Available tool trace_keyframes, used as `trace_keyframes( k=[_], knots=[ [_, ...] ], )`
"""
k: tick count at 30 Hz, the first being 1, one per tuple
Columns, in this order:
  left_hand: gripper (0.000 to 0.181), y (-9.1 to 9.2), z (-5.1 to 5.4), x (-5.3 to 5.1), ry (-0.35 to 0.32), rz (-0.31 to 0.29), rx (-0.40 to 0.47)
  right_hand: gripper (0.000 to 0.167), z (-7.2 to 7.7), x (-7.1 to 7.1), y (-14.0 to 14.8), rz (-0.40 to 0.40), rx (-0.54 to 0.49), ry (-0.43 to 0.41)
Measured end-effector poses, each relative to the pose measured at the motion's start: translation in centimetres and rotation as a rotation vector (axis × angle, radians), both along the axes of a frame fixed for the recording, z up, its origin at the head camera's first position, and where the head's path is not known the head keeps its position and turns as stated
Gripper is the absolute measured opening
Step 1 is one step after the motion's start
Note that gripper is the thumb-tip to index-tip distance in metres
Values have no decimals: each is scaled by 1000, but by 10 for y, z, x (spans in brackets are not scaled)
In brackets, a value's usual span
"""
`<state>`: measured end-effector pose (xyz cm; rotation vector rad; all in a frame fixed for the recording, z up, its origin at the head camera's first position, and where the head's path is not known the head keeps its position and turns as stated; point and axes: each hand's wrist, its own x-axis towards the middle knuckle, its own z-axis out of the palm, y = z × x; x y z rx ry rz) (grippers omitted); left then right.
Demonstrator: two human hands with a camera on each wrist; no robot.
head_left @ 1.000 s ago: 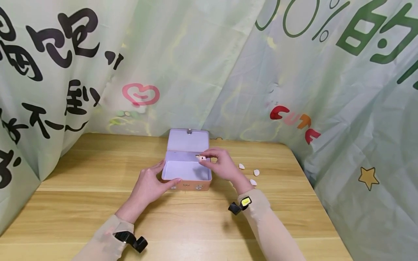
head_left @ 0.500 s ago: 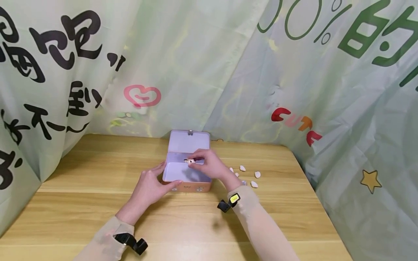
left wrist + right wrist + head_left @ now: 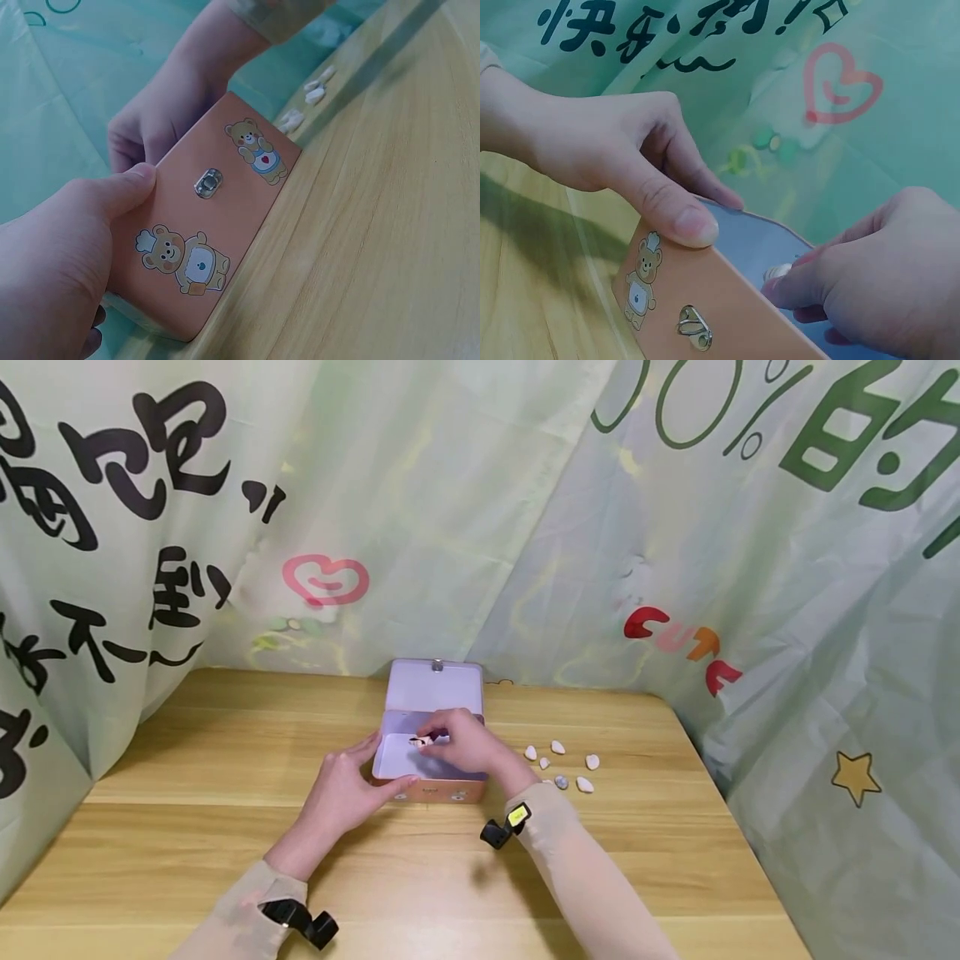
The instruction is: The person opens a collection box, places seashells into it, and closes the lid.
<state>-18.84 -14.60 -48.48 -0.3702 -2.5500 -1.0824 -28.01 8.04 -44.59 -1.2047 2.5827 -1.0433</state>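
An orange tin box (image 3: 202,217) with printed bears and a metal clasp stands with its lilac lid (image 3: 435,687) raised at the back. My left hand (image 3: 347,783) grips its left front corner, thumb on the front wall and fingers along the left side. Over the box's lilac inside, my right hand (image 3: 467,743) pinches a small whitish piece with dark marks (image 3: 422,742). The right wrist view shows that pale piece (image 3: 777,271) at the thumb and fingertips, below the rim. Its exact kind is too small to tell.
Several small white pebble-like pieces (image 3: 585,785) and a greyish one (image 3: 561,782) lie right of the box on the wooden table (image 3: 420,868). A printed curtain (image 3: 420,527) hangs along the table's back and sides.
My right hand has moved left and slightly down into the box with the whitish piece pinched. More of the loose pieces on the table show now. The left hand keeps its grip.
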Motion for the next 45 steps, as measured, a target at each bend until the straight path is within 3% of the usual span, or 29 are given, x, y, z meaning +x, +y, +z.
trace_keyframes(
  k=[6,17,20,28,32,40,45],
  knots=[
    [101,1,1,0,1,-4,-11,20,-1,1,-3,-24,71,-13],
    [99,1,0,-1,17,-3,-18,20,-3,4,-7,-42,220,53],
    [99,2,0,-1,16,-4,-17,24,-4,3,-5,-49,165,33],
    [98,1,-1,-1,-11,8,-9,23,2,5,7,-33,-112,-38],
    [100,1,-1,-1,-19,13,-18,23,11,8,14,-40,-151,-24],
    [100,2,-1,-2,-33,-1,-22,21,28,15,44,-124,-244,-17],
    [100,1,0,0,-28,12,-16,21,33,16,67,-179,-252,-20]
  ],
)
